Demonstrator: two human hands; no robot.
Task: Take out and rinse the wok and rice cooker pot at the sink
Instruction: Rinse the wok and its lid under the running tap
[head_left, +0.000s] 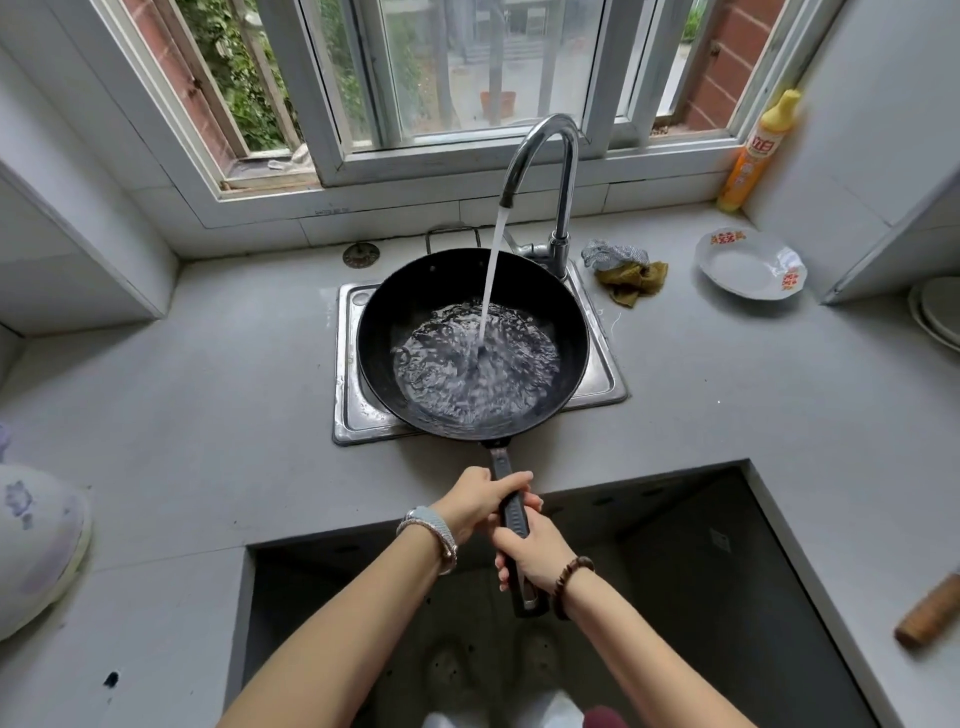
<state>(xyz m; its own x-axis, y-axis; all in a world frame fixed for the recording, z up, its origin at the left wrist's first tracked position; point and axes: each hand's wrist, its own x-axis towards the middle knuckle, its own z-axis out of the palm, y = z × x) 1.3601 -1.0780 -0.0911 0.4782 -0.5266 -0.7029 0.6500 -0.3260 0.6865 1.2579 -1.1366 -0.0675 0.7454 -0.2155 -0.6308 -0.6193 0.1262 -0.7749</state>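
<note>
A black wok (415, 291) rests over the steel sink (348, 395), its bowl partly filled with churning water. A stream falls into it from the curved chrome faucet (563, 171). The wok's long dark handle (514, 514) points toward me. My left hand (475, 501) grips the handle nearer the bowl. My right hand (530, 551) holds it farther back, near its end. No rice cooker pot is in sight.
A rag and scrubber (626, 273) lie right of the faucet, with a white dish (748, 265) beyond. A yellow detergent bottle (756, 156) stands on the sill corner. More plates (940, 317) sit at the far right, a wooden handle (930, 616) lower right, a white floral appliance (36, 540) left.
</note>
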